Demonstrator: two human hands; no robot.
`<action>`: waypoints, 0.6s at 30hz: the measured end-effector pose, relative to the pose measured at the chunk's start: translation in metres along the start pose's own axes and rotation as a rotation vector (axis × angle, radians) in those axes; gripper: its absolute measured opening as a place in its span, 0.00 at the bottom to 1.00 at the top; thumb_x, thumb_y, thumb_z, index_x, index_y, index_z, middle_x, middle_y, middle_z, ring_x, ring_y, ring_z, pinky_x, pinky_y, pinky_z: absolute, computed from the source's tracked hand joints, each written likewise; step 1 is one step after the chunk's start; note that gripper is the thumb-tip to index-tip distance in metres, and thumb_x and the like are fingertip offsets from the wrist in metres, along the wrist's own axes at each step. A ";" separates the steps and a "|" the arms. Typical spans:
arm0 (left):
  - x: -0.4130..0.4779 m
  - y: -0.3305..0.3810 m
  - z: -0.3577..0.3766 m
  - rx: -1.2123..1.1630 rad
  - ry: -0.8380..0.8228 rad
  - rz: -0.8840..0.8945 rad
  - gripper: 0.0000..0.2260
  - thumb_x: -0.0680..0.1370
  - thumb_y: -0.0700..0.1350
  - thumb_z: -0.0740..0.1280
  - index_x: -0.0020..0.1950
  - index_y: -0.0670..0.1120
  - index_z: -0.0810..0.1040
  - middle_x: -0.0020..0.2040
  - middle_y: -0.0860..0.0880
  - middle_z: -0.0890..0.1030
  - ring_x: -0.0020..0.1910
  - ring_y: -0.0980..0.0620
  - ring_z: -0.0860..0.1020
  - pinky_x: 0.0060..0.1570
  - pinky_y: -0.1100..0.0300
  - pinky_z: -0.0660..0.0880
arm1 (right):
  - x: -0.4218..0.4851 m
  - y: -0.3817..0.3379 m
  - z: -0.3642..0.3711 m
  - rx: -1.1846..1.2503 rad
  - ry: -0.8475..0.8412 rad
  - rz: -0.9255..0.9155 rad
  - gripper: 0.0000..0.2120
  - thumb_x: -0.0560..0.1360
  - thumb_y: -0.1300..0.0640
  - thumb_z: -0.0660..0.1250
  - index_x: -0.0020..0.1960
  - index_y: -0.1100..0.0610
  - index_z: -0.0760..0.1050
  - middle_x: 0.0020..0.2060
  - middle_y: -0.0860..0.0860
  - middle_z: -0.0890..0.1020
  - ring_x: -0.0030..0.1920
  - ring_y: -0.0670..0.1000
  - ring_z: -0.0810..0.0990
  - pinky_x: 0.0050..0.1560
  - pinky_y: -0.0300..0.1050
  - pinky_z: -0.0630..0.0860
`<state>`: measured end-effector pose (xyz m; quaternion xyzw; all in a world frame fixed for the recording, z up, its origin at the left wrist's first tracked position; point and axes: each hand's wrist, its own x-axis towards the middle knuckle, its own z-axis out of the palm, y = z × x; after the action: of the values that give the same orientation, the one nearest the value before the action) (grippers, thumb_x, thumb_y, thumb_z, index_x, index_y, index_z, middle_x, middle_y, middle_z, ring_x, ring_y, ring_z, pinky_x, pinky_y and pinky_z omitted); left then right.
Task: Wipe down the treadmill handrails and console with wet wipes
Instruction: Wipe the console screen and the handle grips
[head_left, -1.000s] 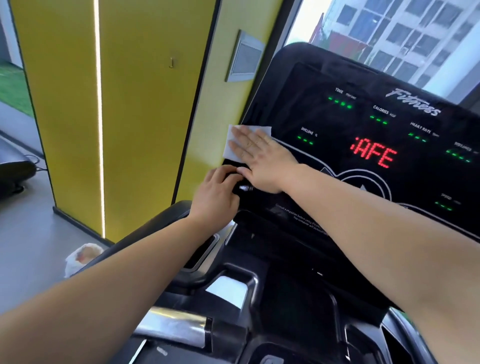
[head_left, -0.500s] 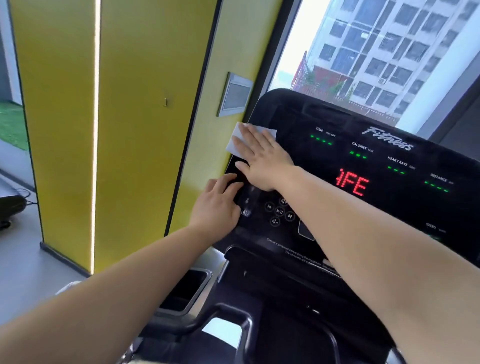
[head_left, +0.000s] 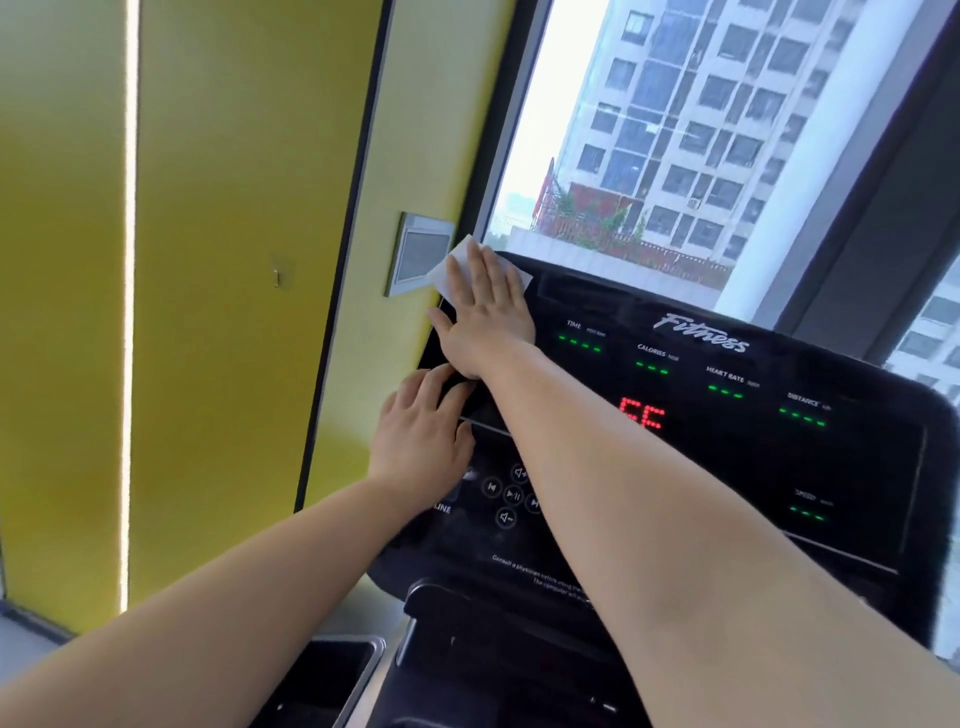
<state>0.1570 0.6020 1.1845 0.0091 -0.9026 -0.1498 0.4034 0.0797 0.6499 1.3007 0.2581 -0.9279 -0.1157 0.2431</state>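
At the upper left corner of the treadmill console (head_left: 727, 467), the right hand (head_left: 485, 312) lies flat on a white wet wipe (head_left: 440, 273). Its fingers are straight, held close together and pointing up and away from the person, and they press the wipe against the black panel with nothing curled round it. The thumb sticks out to the left along the console's edge. A corner of the wipe pokes out past the fingertips at the top and another shows to the left of the hand, overhanging the console's rim. The right forearm runs from the bottom right of the view diagonally across the console face and covers part of the red lit display (head_left: 641, 413).

Just below the right wrist, the left hand (head_left: 421, 441) rests on the left edge of the console. Its fingers are loosely extended and lie on the panel, touching it, and its thumb points right across the surface. It holds nothing. The fingertips sit just beside the heel of the right hand. The left forearm comes up from the bottom left.

Round media buttons (head_left: 511, 496) sit just to the right of the left hand. Green readouts glow across the panel. A yellow wall (head_left: 234, 260) carries a small grey panel (head_left: 421, 254) near the wipe, and a window (head_left: 675, 130) behind the console shows a tall building.
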 end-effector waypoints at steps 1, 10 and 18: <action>0.004 0.003 0.000 0.009 0.007 0.009 0.22 0.72 0.50 0.54 0.59 0.43 0.78 0.60 0.43 0.78 0.59 0.40 0.75 0.52 0.47 0.75 | 0.000 0.003 0.000 0.013 0.004 0.011 0.30 0.81 0.41 0.38 0.75 0.53 0.29 0.74 0.53 0.29 0.73 0.52 0.28 0.72 0.51 0.29; 0.020 0.016 0.009 0.045 -0.014 0.052 0.24 0.74 0.53 0.54 0.65 0.45 0.76 0.66 0.43 0.75 0.65 0.39 0.72 0.63 0.42 0.69 | -0.039 0.086 0.010 0.106 0.050 0.201 0.31 0.80 0.38 0.38 0.75 0.51 0.28 0.72 0.52 0.27 0.73 0.52 0.27 0.72 0.51 0.30; 0.023 0.011 0.007 -0.003 -0.013 0.044 0.24 0.75 0.53 0.53 0.65 0.46 0.76 0.66 0.45 0.76 0.65 0.41 0.73 0.63 0.46 0.69 | -0.039 0.068 0.010 0.167 0.048 0.407 0.36 0.79 0.36 0.38 0.74 0.57 0.28 0.72 0.57 0.27 0.72 0.56 0.26 0.73 0.56 0.30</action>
<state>0.1379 0.6113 1.1996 -0.0124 -0.9051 -0.1422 0.4006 0.0754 0.7286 1.3002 0.0873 -0.9611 0.0192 0.2612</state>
